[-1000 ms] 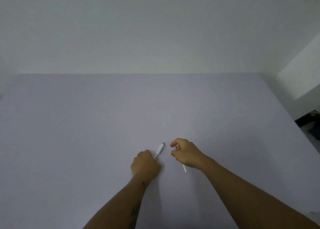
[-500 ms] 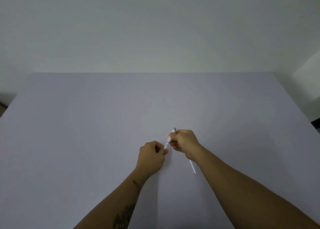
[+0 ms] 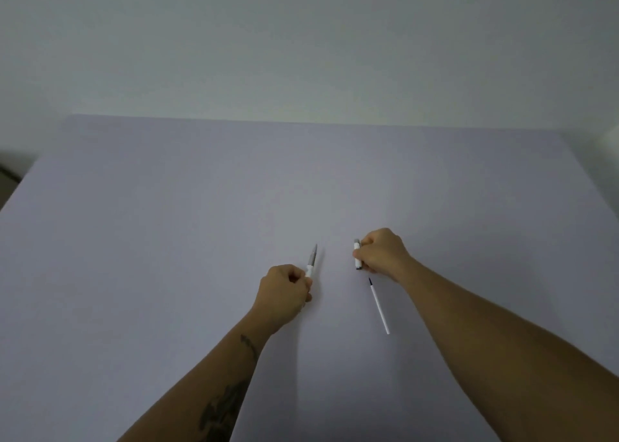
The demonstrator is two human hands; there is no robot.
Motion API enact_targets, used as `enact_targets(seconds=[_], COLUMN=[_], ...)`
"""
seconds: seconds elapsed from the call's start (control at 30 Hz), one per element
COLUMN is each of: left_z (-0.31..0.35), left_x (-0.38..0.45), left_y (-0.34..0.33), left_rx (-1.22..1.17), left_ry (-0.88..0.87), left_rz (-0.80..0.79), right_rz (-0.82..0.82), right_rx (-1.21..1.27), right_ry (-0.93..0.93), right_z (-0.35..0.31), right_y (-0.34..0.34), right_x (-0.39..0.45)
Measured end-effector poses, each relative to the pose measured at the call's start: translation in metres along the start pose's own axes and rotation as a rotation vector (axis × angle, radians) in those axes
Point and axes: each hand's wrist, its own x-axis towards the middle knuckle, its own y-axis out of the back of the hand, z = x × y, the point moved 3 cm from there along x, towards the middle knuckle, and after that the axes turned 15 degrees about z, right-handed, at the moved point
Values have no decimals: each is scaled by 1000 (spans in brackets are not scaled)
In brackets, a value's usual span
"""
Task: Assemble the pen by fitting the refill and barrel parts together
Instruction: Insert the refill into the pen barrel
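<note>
the pen is in pieces, so this reads as the start of assembly: parts sorted between the hands, nothing joined yet. the left hand (image 3: 284, 291) is closed around the tip half (image 3: 311, 266), a white piece with a grey tapered nose that pokes up and away from the fist. the right hand (image 3: 382, 250) is closed around the barrel (image 3: 357, 255), a short white tube with a grey end at the top and a dark end at the bottom, held nearly upright. the two held parts are well apart.

the refill (image 3: 379, 306) lies loose on the bench (image 3: 167, 240), just below the right hand and beside that forearm, touching neither. it is a thin white rod with a dark point toward the hand.

the next move probably calls for freeing some fingers to pick up the refill, then threading it, thin and light, into one of the halves in line with the bore before the halves close together.
</note>
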Motion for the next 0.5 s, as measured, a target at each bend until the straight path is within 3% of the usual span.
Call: enact_targets(seconds=[0.27,0.5], left_z=[-13,-12], left_x=[-4,-7], left_y=[7,15], left_rx=[-51,-101], left_ry=[97,72], left_rz=[-35,6], right_rz=[86,107], right_rx=[-193,-291], right_ry=[91,187], right_z=[-14,-21], right_y=[-30,-19], right_x=[-5,-11])
